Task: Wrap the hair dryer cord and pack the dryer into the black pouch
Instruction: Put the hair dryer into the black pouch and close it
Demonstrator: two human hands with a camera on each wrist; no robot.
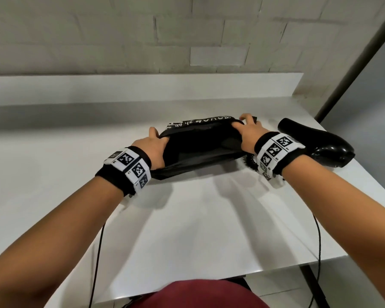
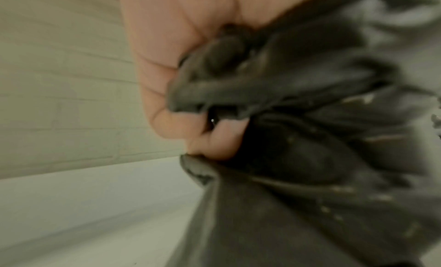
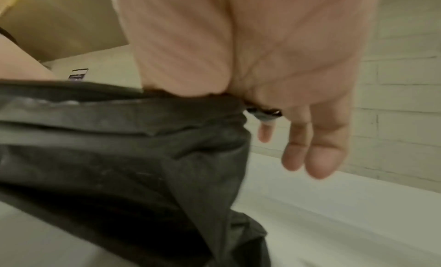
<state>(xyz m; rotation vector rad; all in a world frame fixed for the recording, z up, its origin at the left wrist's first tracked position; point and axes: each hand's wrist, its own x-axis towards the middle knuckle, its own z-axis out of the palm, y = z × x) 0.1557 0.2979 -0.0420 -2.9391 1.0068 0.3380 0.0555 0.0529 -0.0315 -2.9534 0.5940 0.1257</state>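
The black pouch (image 1: pixel 200 145) with white lettering on its rim is held just above the white table, stretched between both hands. My left hand (image 1: pixel 158 140) grips its left edge; in the left wrist view the left hand (image 2: pixel 188 131) has its fingers curled round bunched pouch fabric (image 2: pixel 310 158). My right hand (image 1: pixel 245 126) pinches the right edge of the rim. In the right wrist view the pouch (image 3: pixel 119 148) hangs from thumb and forefinger, while the other fingers (image 3: pixel 317 158) stay straight. The glossy black hair dryer (image 1: pixel 320 145) lies on the table right of my right wrist. Part of its coiled cord (image 1: pixel 250 162) shows beneath that wrist.
The white table (image 1: pixel 187 218) has a raised back ledge (image 1: pixel 120 87) against a pale brick wall. Its right edge runs close behind the dryer, where a dark pole (image 1: pixel 353 63) slants upward. Thin black cables (image 1: pixel 98 252) hang from both wrists past the front edge.
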